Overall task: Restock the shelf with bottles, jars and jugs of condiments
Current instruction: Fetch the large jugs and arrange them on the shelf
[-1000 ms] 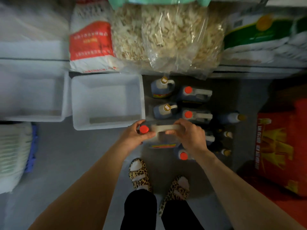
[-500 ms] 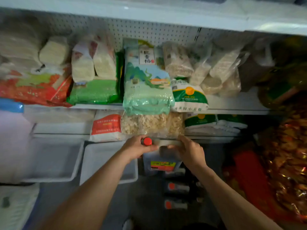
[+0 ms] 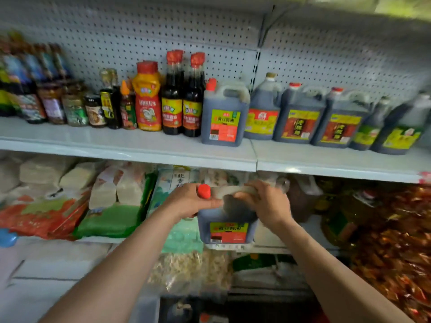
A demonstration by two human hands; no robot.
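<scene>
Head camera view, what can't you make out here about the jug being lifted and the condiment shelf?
- Jug: handle hidden under the right hand; neck covered by the left hand.
- Jug label: blurred, unreadable.
- Bottles at far left: motion blur, cut by the frame edge.
- Shelf depth behind the front row: hidden.

I see even, moderate light from above on the white shelf (image 3: 140, 145); below it the goods sit in shadow. Motion blur smears the far bottles (image 3: 30, 85) at left and the packets (image 3: 396, 229) at right. Wide-angle bending curves the edges.
</scene>
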